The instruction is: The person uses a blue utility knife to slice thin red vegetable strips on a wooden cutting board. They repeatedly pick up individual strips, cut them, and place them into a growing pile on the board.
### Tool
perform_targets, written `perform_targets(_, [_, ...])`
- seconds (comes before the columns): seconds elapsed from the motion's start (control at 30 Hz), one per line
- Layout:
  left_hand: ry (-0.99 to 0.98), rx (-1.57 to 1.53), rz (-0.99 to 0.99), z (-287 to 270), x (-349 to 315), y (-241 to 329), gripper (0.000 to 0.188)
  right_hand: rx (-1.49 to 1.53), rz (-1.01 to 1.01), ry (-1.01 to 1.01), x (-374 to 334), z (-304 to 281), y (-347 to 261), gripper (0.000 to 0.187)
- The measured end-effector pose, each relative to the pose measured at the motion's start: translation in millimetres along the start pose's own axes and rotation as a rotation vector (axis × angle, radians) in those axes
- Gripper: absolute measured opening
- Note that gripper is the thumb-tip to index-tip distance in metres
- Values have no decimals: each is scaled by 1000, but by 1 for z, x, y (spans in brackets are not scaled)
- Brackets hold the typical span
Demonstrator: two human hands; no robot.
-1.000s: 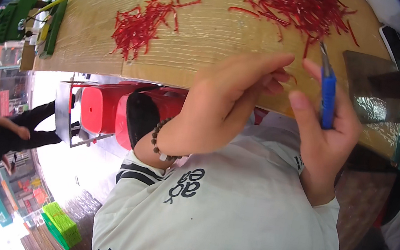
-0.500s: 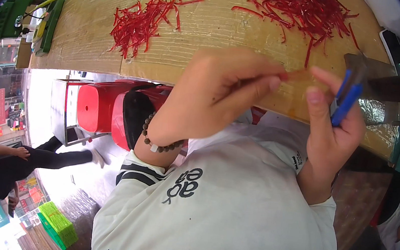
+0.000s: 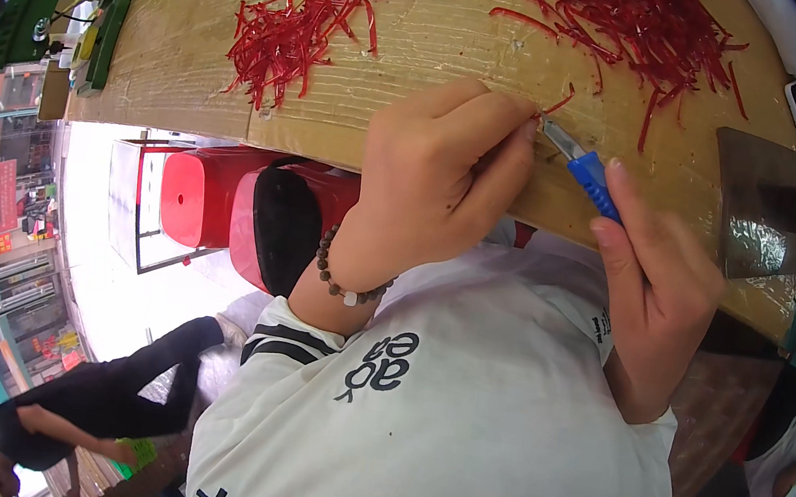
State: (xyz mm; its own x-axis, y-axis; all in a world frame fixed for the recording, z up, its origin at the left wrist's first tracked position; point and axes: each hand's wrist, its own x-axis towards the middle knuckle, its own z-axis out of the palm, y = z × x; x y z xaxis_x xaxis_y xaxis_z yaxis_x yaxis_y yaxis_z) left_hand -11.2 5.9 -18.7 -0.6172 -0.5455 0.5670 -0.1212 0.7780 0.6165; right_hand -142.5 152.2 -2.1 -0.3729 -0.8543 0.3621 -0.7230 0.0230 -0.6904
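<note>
My left hand (image 3: 449,170), with a beaded bracelet at the wrist, is closed in a pinch over the table. A thin red strip (image 3: 562,101) sticks out past its fingertips; its material is hard to tell. My right hand (image 3: 661,273) grips a blue-handled knife (image 3: 592,179) between thumb and fingers. The short metal blade points left and meets the strip at my left fingertips. Beyond my left hand lies a small pile of red strips (image 3: 290,38). A larger pile of red strips (image 3: 638,29) spreads at the far right.
Brown sheeting covers the table (image 3: 170,68). A dark, shiny panel (image 3: 759,216) stands at its right end, near my right hand. Green equipment (image 3: 31,19) is at the far left. Red stools (image 3: 199,197) stand by the near edge. A person in black (image 3: 106,401) is at the left.
My right hand has turned the knife so its blade points to my left fingertips. The left hand's strip now shows a shorter end. The person in black has moved nearer.
</note>
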Motion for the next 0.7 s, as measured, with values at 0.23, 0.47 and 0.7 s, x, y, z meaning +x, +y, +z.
perform_targets(0.23, [46, 116, 80, 3, -2, -2, 10, -7, -7, -39, -1, 0, 3, 33])
perform_targets(0.47, [129, 211, 178, 7, -9, -7, 15, -27, -57, -58, -3, 1, 7, 36])
perform_targets(0.7, [148, 182, 118, 2, -12, 0, 12, -216, -10, 96, -2, 13, 11, 37])
